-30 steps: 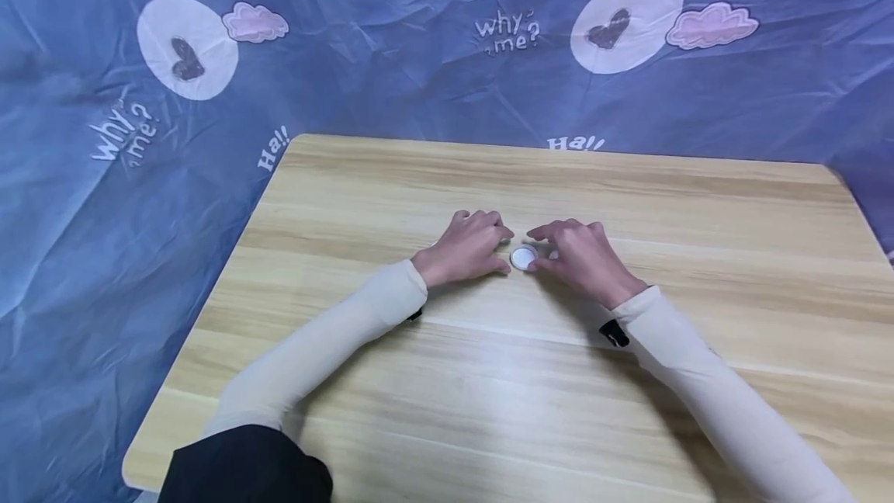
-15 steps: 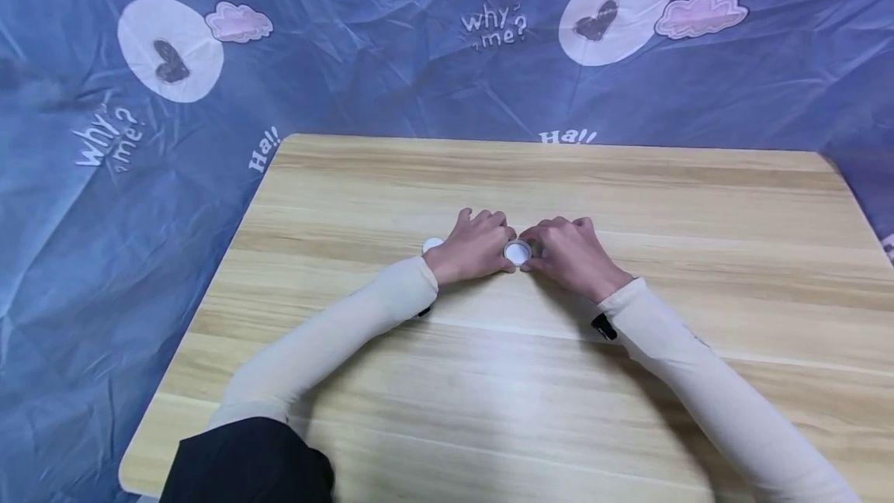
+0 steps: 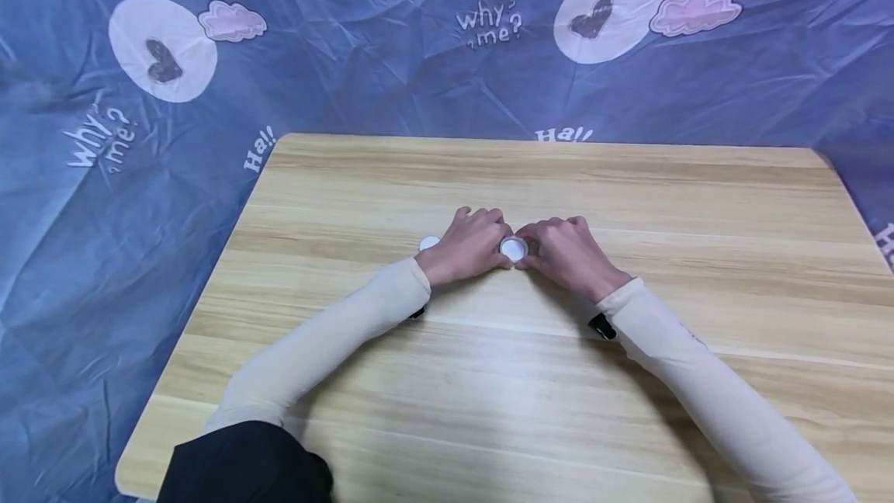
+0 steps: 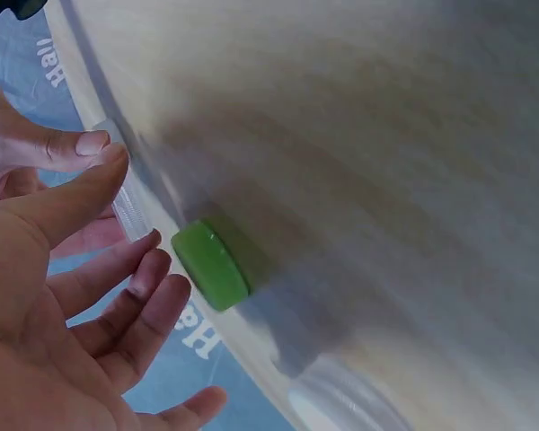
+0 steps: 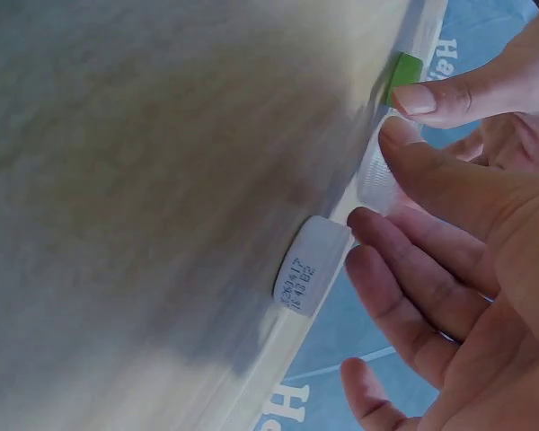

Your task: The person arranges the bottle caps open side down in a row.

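Note:
A small translucent white bottle cap (image 3: pixel 514 248) with a ribbed side is at mid-table between my hands. My left hand (image 3: pixel 468 247) pinches it from the left, thumb at the near side and index finger at the far side. From the right, my right hand (image 3: pixel 569 254) holds the same cap in the same way. In the left wrist view a green bottle cap (image 4: pixel 211 265) stands by the left fingertips. The right wrist view shows a white cap (image 5: pixel 312 268) with printed characters beside the right fingers. In the head view both of these are hidden by the hands.
Another white cap (image 3: pixel 429 242) lies just left of the left hand, partly covered by it; the left wrist view shows its ribbed side. The light wooden table (image 3: pixel 391 177) ends at the back against a blue printed cloth (image 3: pixel 391 76).
The hands have closed in from both sides onto the cap between them, and their fingertips now meet around it. The head view has shifted slightly.

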Demonstrator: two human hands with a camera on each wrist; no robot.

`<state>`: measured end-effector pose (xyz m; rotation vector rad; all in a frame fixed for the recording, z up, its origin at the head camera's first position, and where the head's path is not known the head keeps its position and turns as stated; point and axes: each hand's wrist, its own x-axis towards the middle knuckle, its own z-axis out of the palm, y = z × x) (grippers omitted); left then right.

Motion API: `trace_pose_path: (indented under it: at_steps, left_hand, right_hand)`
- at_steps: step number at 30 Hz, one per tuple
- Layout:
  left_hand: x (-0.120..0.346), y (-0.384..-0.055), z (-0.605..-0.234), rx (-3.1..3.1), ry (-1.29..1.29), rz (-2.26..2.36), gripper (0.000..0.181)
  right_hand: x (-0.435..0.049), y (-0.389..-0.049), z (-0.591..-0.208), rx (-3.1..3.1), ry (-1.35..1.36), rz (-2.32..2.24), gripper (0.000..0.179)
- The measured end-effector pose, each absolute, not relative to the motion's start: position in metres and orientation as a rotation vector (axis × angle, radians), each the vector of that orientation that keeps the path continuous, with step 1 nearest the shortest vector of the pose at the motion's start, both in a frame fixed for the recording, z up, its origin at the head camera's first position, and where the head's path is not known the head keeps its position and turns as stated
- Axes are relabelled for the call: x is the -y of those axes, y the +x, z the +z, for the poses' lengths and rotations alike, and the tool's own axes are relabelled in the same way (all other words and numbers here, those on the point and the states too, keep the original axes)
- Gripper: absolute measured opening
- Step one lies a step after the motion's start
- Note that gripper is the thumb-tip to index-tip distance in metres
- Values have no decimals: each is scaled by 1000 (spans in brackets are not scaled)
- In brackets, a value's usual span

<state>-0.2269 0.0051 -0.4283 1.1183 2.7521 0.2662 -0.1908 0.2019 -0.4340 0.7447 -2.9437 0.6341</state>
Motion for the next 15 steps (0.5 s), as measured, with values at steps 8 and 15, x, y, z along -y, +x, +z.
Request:
trace_pose_path:
  at_steps: [8, 15]
  left_hand:
    - [7, -225, -412, -2779, 1128, 449, 43]
    - [13, -221, -396, -2816, 1163, 507, 45]
  right_hand:
    - [-204, -191, -425, 2794, 786, 837, 37]
    - [-203, -189, -415, 2707, 812, 921, 32]
